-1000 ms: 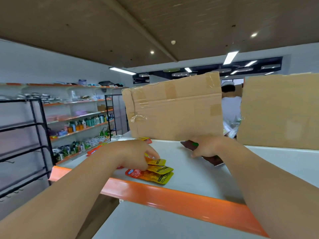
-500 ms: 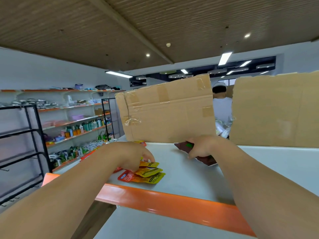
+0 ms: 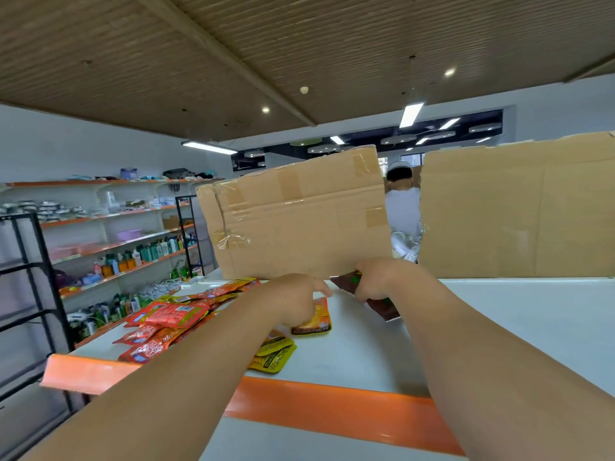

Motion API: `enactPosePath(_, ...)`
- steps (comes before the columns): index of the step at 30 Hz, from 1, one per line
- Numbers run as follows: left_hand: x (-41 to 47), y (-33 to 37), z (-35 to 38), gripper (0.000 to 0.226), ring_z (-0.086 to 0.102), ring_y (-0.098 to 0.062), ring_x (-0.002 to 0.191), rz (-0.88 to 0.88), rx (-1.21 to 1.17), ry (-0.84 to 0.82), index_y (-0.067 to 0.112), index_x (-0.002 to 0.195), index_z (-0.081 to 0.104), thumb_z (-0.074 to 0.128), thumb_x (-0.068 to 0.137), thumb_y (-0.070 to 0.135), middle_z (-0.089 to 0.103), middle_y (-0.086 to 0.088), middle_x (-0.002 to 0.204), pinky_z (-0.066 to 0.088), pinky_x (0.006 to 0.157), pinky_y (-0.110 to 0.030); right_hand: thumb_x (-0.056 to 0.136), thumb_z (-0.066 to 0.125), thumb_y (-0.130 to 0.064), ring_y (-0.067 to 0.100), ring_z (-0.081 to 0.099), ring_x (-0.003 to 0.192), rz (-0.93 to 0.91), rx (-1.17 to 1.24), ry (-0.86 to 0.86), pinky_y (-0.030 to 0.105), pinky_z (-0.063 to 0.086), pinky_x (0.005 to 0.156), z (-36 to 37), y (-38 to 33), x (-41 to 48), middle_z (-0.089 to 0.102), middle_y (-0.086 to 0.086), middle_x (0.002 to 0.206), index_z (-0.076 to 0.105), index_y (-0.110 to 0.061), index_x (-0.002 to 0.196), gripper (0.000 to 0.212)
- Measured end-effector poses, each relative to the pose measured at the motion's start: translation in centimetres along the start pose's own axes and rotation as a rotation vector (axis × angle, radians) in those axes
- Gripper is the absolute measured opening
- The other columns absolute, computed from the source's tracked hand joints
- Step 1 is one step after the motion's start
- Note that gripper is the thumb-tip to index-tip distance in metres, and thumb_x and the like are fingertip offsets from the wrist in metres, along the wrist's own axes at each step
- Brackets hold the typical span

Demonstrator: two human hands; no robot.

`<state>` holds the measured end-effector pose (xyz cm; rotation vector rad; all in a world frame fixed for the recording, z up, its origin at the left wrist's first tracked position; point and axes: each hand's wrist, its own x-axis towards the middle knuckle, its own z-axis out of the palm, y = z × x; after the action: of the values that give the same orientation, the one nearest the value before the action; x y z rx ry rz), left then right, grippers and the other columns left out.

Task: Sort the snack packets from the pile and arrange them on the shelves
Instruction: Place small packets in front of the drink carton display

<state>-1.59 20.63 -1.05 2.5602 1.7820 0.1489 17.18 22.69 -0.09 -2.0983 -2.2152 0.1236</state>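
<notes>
A pile of red and orange snack packets (image 3: 166,319) lies on the left of a white shelf (image 3: 499,324) with an orange front edge. Two yellow packets (image 3: 276,356) lie near that edge. My left hand (image 3: 296,301) rests on a yellow-and-orange packet (image 3: 316,324), fingers curled over its top. My right hand (image 3: 374,277) grips a dark brown packet (image 3: 379,304) close to the cardboard box behind it.
Two cardboard boxes (image 3: 299,224) (image 3: 519,214) stand at the back of the shelf, with a person in white (image 3: 402,207) between them. Stocked wall shelves (image 3: 116,247) and a black metal rack (image 3: 30,294) are on the left.
The view has shifted so the red packet pile shows at left. My left hand has moved right and further back onto a yellow-and-orange packet; my right hand still holds the brown packet.
</notes>
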Motion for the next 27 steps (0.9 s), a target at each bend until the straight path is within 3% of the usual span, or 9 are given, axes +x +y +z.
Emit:
enactPosePath(3,0.1,1.4,0.2,0.023,0.059,-0.016,0.094,-0.044,-0.045,0.024,0.027,0.111,0.073,0.053,0.100,0.031,0.068,0.003,0.116,0.045,0.075,-0.025,0.085,0.067,-0.033,0.023,0.061,0.093,0.004,0.005,-0.017,0.029,0.047,0.074,0.1,0.4,0.0,0.062,0.000,0.107,0.058,-0.021,0.128,0.046)
enactPosePath(5,0.0,2.3,0.4,0.021,0.061,-0.014,0.086,-0.034,-0.102,0.035,0.025,0.100,0.074,0.064,0.094,0.043,0.069,0.004,0.101,0.046,0.071,-0.025,0.083,0.068,-0.035,0.022,0.060,0.093,0.006,0.003,-0.019,0.029,0.046,0.073,0.1,0.5,0.0,0.062,-0.001,0.105,0.058,-0.021,0.127,0.047)
enactPosePath(7,-0.3,2.6,0.7,0.027,0.059,-0.014,0.094,-0.046,-0.090,0.054,0.030,0.112,0.073,0.067,0.091,0.047,0.067,0.006,0.113,0.049,0.081,-0.025,0.082,0.069,-0.037,0.022,0.060,0.093,0.004,-0.035,-0.037,0.030,0.046,0.074,0.1,0.5,0.0,0.063,-0.002,0.110,0.057,-0.023,0.129,0.050)
enactPosePath(10,-0.6,2.1,1.1,0.034,0.058,-0.020,0.112,-0.093,0.034,0.082,0.033,0.123,0.068,0.055,0.095,0.046,0.063,0.004,0.128,0.049,0.096,-0.032,0.086,0.065,-0.042,0.022,0.054,0.097,-0.001,-0.124,-0.064,0.031,0.042,0.076,0.1,0.3,-0.1,0.058,-0.001,0.130,0.052,-0.024,0.137,0.056)
enactPosePath(14,-0.9,1.2,1.3,0.036,0.057,-0.020,0.114,-0.117,-0.055,0.085,0.034,0.127,0.065,0.056,0.093,0.037,0.062,0.004,0.130,0.049,0.097,-0.030,0.087,0.060,-0.040,0.024,0.050,0.099,0.009,-0.177,-0.082,0.032,0.040,0.077,0.3,-0.5,-0.2,0.051,0.000,0.142,0.043,-0.026,0.146,0.063)
enactPosePath(17,-1.0,0.8,1.5,0.040,0.058,-0.017,0.105,-0.127,-0.132,0.113,0.031,0.124,0.064,0.063,0.085,0.037,0.063,0.004,0.123,0.050,0.091,-0.029,0.088,0.059,-0.041,0.026,0.048,0.109,0.025,-0.186,-0.091,0.034,0.044,0.085,0.2,-0.6,-0.8,0.044,0.002,0.147,0.029,-0.029,0.153,0.073)
enactPosePath(20,-0.8,0.6,1.6,0.043,0.063,-0.020,0.100,-0.114,-0.184,0.126,0.020,0.119,0.067,0.067,0.078,0.036,0.068,-0.003,0.112,0.054,0.088,-0.036,0.085,0.061,-0.042,0.025,0.052,0.102,0.058,-0.169,-0.093,0.035,0.047,0.086,0.2,-0.3,-1.2,0.052,0.002,0.130,0.028,-0.028,0.150,0.074)
enactPosePath(23,-0.8,0.6,1.7,0.043,0.064,-0.020,0.098,-0.064,-0.261,0.147,0.018,0.116,0.065,0.069,0.079,0.039,0.067,-0.003,0.109,0.056,0.088,-0.036,0.083,0.063,-0.038,0.016,0.056,0.077,0.094,-0.040,-0.049,0.029,0.044,0.067,0.4,0.0,-2.2,0.052,-0.007,0.088,0.037,-0.031,0.143,0.066)
enactPosePath(27,-0.7,1.0,1.8,0.038,0.064,-0.021,0.093,0.011,-0.337,0.227,0.022,0.109,0.067,0.070,0.076,0.041,0.068,-0.001,0.099,0.056,0.082,-0.035,0.080,0.063,-0.028,0.018,0.063,0.081,0.184,0.173,0.093,0.029,0.048,0.068,0.7,1.2,-5.6,0.064,-0.002,0.094,0.044,-0.045,0.129,0.055)
